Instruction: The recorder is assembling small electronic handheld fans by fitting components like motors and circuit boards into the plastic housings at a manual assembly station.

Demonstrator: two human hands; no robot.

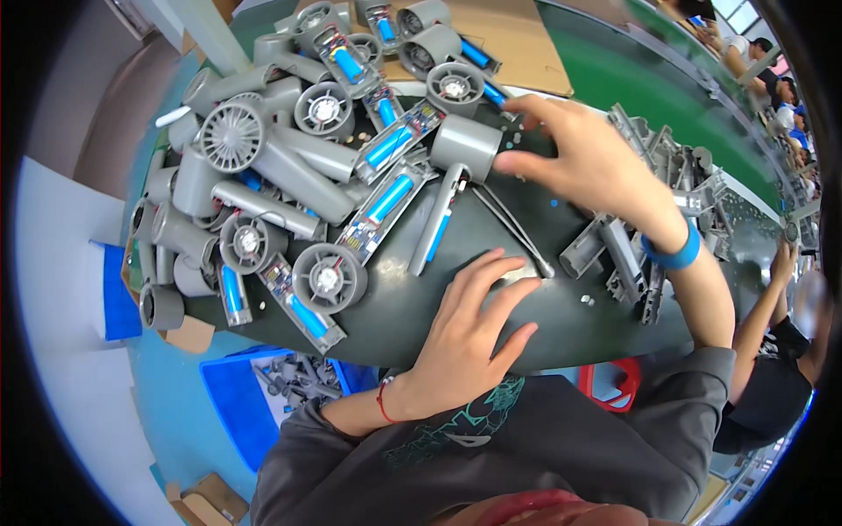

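A grey fan unit lies in front of me, made of a round housing [467,147] and an opened handle [432,230] with a blue battery cell inside. My right hand [586,156] is beside the housing, fingers apart; its thumb tip is at the housing's right rim, and whether it touches I cannot tell. Metal tweezers [510,226] lie on the dark table right of the handle. Nearer to me, my left hand [469,337] has its fingers spread, close to the tweezers' near end, holding nothing.
Several grey fan units [329,277], many with blue cells and circuit boards showing, are heaped at the left. Loose grey shell pieces [621,254] lie at the right. A blue bin [232,403] of parts stands below the table edge. Other people sit at the far right.
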